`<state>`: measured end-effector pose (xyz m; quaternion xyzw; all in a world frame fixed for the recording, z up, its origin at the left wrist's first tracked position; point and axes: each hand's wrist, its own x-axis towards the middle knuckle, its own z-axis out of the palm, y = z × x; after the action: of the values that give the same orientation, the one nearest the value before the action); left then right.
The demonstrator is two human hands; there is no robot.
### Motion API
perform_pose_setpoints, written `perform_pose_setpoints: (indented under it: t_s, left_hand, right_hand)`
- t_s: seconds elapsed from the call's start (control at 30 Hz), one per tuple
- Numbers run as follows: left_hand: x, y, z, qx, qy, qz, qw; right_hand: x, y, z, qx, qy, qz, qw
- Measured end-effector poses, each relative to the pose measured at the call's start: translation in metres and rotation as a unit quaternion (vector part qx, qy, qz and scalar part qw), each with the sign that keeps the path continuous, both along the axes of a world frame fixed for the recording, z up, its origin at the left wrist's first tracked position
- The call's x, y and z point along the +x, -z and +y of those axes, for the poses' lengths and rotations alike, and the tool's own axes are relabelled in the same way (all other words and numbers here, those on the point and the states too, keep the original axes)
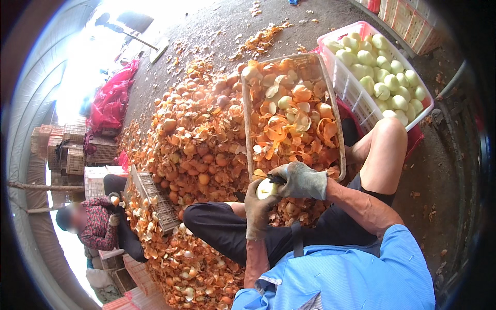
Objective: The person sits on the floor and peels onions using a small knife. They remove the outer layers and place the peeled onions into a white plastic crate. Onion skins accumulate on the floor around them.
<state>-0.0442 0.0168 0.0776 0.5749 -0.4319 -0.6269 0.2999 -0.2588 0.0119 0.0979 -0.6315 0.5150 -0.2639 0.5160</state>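
Between my knees, my gloved left hand (259,213) grips a pale peeled onion (266,188). My right hand (300,180), also in a knit work glove, is closed around a small knife (276,179) with a dark handle. The thin blade points left, above the onion. Just beyond both hands stands a worn crate (341,155) heaped with orange onion skins (281,130) and a few pale onions (285,102). My right fingers are beside the onion; whether they touch it I cannot tell.
A white plastic crate (350,91) full of peeled onions stands at the upper right. Unpeeled onions and skins form a large pile (197,155) on the left. Farther left, another person (97,223) sits holding an onion beside a tilted crate (155,201). A pedestal stand (158,50) rises behind.
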Motion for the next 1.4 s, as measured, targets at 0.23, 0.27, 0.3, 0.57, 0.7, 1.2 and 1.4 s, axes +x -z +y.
perform_pose_setpoints:
  t_s: [0.23, 0.27, 0.3, 0.57, 0.7, 1.2, 1.4]
  left_hand:
    - [0.000, 0.011, 0.001, -0.008, 0.007, -0.025, 1.000]
    - [-0.001, 0.011, 0.001, -0.003, 0.007, -0.028, 1.000]
    - [-0.001, 0.012, 0.001, 0.002, 0.003, -0.024, 1.000]
    - [-0.003, 0.020, 0.005, 0.017, -0.011, 0.030, 0.999]
    - [-0.008, 0.007, 0.001, 0.014, -0.012, 0.008, 1.000]
    - [-0.008, -0.012, 0.005, 0.032, 0.008, 0.062, 0.998]
    - [0.001, 0.002, 0.002, 0.078, -0.017, 0.293, 0.953]
  right_hand:
    - [0.009, 0.009, 0.003, -0.047, -0.009, 0.069, 0.996]
    - [0.010, 0.009, 0.003, -0.045, -0.011, 0.073, 0.996]
    - [0.010, 0.011, 0.003, -0.042, -0.013, 0.077, 0.996]
    - [0.016, 0.022, 0.005, -0.060, 0.067, 0.086, 0.992]
    - [0.009, 0.025, -0.001, 0.031, 0.133, -0.044, 0.990]
    - [0.003, 0.015, -0.002, -0.025, 0.138, -0.018, 0.990]
    - [0.001, 0.022, -0.006, 0.112, 0.192, -0.211, 0.952]
